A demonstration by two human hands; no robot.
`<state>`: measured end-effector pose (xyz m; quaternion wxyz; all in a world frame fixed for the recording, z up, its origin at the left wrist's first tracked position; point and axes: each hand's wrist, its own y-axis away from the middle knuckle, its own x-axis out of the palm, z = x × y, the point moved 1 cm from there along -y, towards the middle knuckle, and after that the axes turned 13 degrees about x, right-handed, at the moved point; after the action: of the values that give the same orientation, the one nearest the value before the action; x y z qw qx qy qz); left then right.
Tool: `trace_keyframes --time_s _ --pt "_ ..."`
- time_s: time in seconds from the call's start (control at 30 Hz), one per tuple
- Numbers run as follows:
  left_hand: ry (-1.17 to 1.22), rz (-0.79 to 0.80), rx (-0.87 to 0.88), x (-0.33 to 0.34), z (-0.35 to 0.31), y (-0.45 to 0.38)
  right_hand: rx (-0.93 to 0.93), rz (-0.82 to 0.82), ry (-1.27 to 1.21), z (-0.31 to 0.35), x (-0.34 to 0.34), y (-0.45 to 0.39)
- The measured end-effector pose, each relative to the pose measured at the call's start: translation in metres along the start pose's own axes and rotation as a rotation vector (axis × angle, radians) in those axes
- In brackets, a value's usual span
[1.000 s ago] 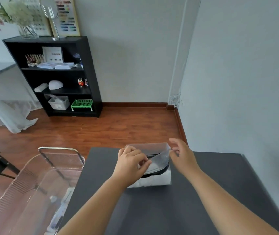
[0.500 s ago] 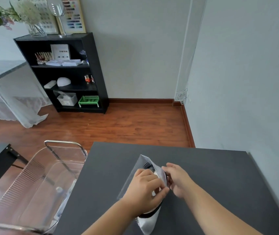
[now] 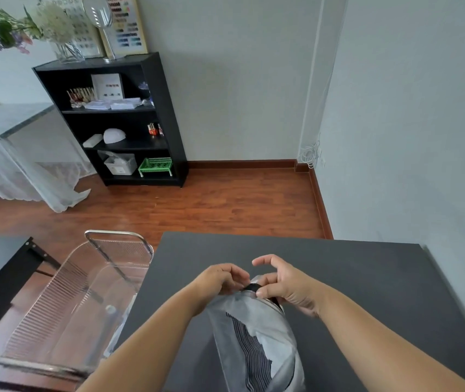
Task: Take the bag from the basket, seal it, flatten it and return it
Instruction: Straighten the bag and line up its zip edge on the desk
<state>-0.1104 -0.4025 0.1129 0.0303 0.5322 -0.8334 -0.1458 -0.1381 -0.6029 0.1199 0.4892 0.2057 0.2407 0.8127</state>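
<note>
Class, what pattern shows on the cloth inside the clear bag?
Thin dark and white stripes on the cloth inside the bag, seen in the head view.

nail salon room — polish bottles (image 3: 154, 129) | colour chart (image 3: 125, 24) | nail lamp (image 3: 114, 135)

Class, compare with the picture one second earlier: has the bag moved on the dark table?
Yes. The bag has turned: it stood across the table, but now lies lengthwise, its mouth pointing at the far edge.
</note>
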Motion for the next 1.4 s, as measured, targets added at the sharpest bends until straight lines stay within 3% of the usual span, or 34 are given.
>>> trace_keyframes --time_s 0.1,0.23,0.43,0.67,0.7,0.77,0.83,0.9,1.07,1.23,1.4 --pt "0.064 0.116 -0.063 0.007 0.009 0.011 -0.033 0.043 0.065 0.002 -0.003 0.008" --pt "0.05 0.127 -0.005 0.004 0.012 0.021 -0.062 -0.065 0.25 0.005 -0.002 0.013" --pt "-0.506 0.09 0.277 0.0 0.0 0.028 -0.12 -0.344 0.665 0.008 0.002 0.01" --pt "-0.628 -0.301 0.376 0.009 -0.002 0.039 0.073 -0.23 0.472 0.002 -0.004 0.013" --pt "-0.599 -0.303 0.361 0.008 -0.002 0.042 0.06 -0.224 0.407 0.0 -0.006 0.015" --pt "-0.561 -0.161 0.344 0.009 -0.001 0.048 0.013 -0.222 0.349 -0.001 -0.008 0.019" --pt "-0.563 -0.001 0.33 0.014 0.001 0.054 -0.055 -0.222 0.368 0.001 -0.008 0.02" --pt "-0.54 0.035 0.306 0.021 0.003 0.055 -0.113 -0.233 0.406 0.005 -0.006 0.02" --pt "-0.568 -0.107 0.364 0.035 0.006 0.049 -0.244 -0.373 0.527 0.009 0.005 0.016" --pt "-0.701 -0.335 0.456 0.025 0.0 0.05 -0.12 -0.416 0.606 0.008 -0.007 0.022" --pt "-0.839 -0.29 0.488 0.024 -0.003 0.052 -0.172 -0.488 0.671 0.009 -0.008 0.027"
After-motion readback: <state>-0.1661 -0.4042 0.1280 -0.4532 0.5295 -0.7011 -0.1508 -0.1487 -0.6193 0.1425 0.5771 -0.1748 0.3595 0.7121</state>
